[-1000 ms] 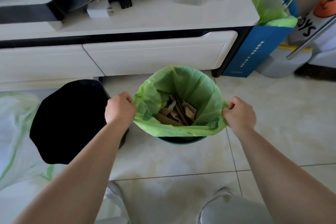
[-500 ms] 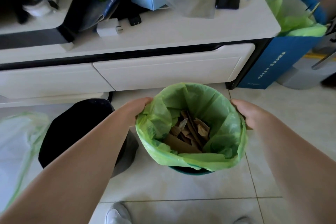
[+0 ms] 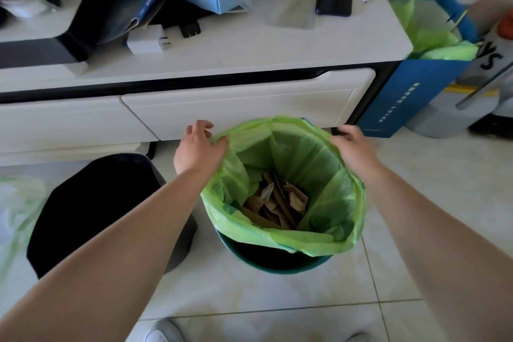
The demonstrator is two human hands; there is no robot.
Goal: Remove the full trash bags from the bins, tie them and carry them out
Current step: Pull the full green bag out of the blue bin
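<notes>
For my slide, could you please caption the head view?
Left hand and right hand at far rim of green trash bag.
</notes>
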